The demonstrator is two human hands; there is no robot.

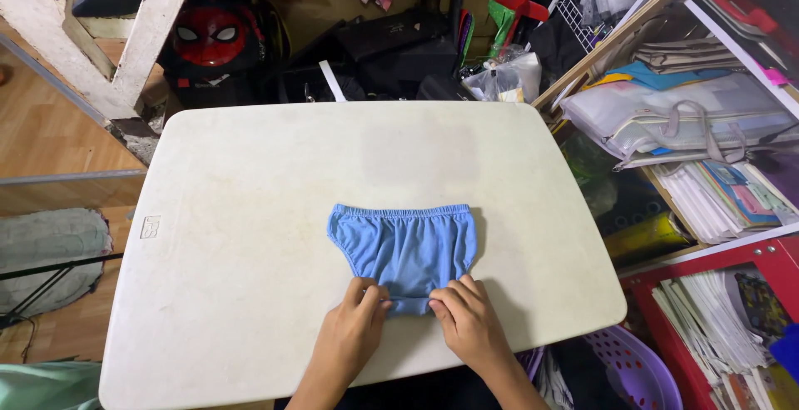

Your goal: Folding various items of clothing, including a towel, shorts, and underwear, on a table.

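Blue briefs [404,243] lie flat near the front middle of a white surface [250,210], waistband toward the far side and narrow end toward the person. Both hands rest on that narrow near end. The left hand [354,331] has its fingers [374,300] closed in a pinch on the fabric's left corner. The right hand [468,318] has its fingers [445,300] curled and pinched on the right corner. The two hands sit just beside each other, with the cloth bunched slightly between them.

The surface is rectangular with rounded corners, faintly stained, with a small label [151,227] near its left edge.

Beyond the far edge is clutter: a red mask [208,37] with white eyes, dark bags [391,52], a clear plastic bag [508,77], and a white wooden frame [125,35] at the upper left. To the right stands a shelf [716,35] stacked with papers [707,202] and folded bags [682,119], and a red rack [749,260] holding more paper. A purple basket [628,368] sits low by the near right corner. At the left, wooden floor [42,127] shows, with a grey mat [50,243] on it.
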